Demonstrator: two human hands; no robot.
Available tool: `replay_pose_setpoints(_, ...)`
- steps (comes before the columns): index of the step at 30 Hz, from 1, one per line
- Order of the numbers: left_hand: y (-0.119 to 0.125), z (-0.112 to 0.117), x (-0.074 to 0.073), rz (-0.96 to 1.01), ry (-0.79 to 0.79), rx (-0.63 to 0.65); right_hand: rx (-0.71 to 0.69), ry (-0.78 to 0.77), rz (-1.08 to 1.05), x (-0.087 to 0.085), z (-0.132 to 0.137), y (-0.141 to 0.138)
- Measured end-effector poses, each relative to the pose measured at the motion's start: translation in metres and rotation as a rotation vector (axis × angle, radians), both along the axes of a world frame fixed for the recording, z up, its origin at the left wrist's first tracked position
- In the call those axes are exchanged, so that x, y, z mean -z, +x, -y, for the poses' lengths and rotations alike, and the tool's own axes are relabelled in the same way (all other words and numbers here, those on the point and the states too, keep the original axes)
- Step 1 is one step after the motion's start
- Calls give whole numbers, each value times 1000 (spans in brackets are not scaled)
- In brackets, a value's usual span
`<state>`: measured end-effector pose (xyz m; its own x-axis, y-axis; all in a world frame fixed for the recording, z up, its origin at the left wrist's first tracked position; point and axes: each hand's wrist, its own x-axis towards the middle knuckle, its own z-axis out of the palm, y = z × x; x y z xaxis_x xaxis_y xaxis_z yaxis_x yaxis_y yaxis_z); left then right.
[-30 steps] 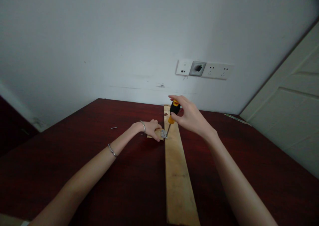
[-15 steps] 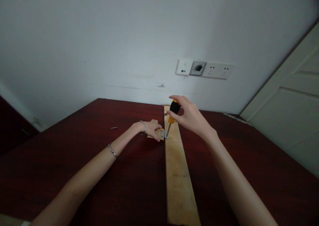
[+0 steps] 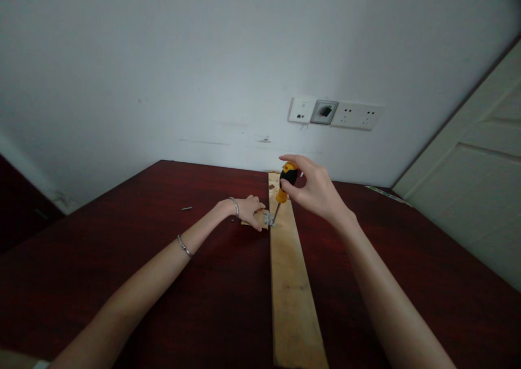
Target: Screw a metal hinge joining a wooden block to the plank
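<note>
A metal hinge (image 3: 269, 218) bridges a small wooden block (image 3: 260, 217) and the left edge of a long wooden board (image 3: 291, 282). My left hand (image 3: 249, 211), a bracelet at its wrist, grips the block with thumb and fingers on opposite sides, covering much of it. My right hand (image 3: 311, 187) holds a yellow and black screwdriver (image 3: 288, 179) by its handle, between thumb and fingers. The tool leans slightly, its shaft running down to the hinge's right leaf on the board. Whether its tip sits in a screw is too small to tell.
All of this lies on a dark red table (image 3: 195, 298) against a white wall (image 3: 203, 76). A small metal pin-like piece (image 3: 186, 208) lies left of my left hand. Sockets (image 3: 357, 115) are on the wall; a pale panelled door (image 3: 480, 179) stands at the right.
My right hand's fingers have shifted round the screwdriver handle, showing more of its yellow end, and the handle has moved slightly right. My left hand stays on the block.
</note>
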<state>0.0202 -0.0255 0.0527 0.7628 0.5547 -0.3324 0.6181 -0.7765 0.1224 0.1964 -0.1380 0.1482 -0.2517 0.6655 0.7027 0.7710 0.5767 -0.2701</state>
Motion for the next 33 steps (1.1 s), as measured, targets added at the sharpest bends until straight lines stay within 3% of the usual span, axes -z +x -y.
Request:
replay_pose_setpoints(7,0,2,-1,26,-11,-4,16,-40,-21,-1,3,1)
replay_pose_setpoints(20,7,9,6,216,0,132,-40,-83,-44,-3,2,8)
replay_pose_setpoints(26,10,12,9,209,13,103,-33,-40,-81,-11,6,15)
replay_pose_setpoints(33,15,10,13,400,74,151,34,68,-140,-20,8,34)
